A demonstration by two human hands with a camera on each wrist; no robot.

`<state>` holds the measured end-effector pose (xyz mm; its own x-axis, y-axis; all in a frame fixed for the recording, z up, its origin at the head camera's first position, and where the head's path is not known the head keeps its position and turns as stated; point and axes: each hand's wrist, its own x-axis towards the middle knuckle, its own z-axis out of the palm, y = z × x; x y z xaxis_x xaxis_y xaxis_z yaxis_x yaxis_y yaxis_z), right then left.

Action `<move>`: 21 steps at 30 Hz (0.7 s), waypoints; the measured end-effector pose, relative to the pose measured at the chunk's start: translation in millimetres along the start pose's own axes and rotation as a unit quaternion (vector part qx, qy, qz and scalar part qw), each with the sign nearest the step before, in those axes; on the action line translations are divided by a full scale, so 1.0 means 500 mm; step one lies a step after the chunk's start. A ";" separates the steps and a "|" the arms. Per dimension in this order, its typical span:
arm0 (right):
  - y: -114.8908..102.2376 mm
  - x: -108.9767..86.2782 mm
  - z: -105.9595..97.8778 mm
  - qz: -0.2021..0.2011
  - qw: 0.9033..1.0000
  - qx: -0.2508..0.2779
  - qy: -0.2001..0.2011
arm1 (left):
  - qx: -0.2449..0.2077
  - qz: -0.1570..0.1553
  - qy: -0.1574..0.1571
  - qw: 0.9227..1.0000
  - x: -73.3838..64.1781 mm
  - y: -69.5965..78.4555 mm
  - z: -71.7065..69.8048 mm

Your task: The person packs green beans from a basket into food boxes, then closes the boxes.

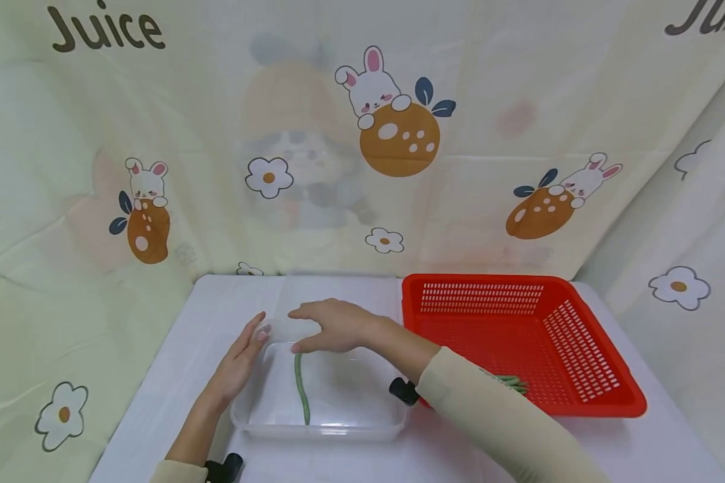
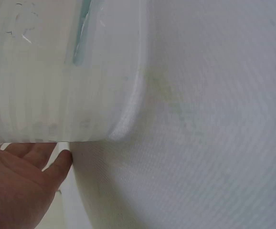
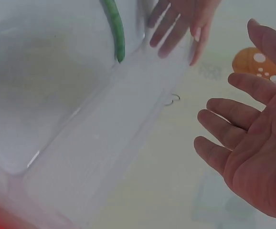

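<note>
A clear plastic box (image 1: 350,429) stands on the table with one green bean (image 1: 301,389) lying lengthwise inside it. My left hand (image 1: 238,365) is at the box's back left corner, its fairly straight fingers against the outside of the wall. Through the clear plastic, the right wrist view shows the left fingers (image 3: 165,24). Above the back of the box is my right hand (image 1: 338,325), palm down and holding nothing. Its fingers (image 3: 233,113) are spread and relaxed in the right wrist view, apart from the bean.
To the right stands a red plastic basket (image 1: 477,335) with several green beans (image 1: 512,383) near its front, partly hidden by the right sleeve (image 1: 495,409). A white cloth covers the table (image 1: 423,449). Behind it hangs a printed curtain (image 1: 338,255).
</note>
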<state>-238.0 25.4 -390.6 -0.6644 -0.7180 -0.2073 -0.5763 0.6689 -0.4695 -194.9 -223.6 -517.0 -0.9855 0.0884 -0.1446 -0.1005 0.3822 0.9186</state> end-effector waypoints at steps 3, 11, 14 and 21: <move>0.013 -0.020 -0.016 0.012 1.000 0.000 0.001 | 0.006 0.002 0.002 1.000 0.000 0.000 0.002; 0.057 -0.074 -0.046 0.034 0.999 0.021 -0.009 | -0.005 0.010 0.002 1.000 -0.003 -0.001 0.002; 0.079 -0.092 -0.052 0.042 0.999 0.024 -0.005 | -0.007 0.009 -0.002 1.000 -0.001 -0.003 0.003; 0.132 -0.135 -0.069 0.042 0.999 0.030 0.003 | -0.008 0.011 -0.005 1.000 -0.002 0.000 0.005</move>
<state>-247.6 124.7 -378.2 -0.7117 -0.6590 -0.2431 -0.4892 0.7134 -0.5018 -193.7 -221.4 -517.7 -0.9861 0.1058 -0.1279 -0.0812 0.3652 0.9274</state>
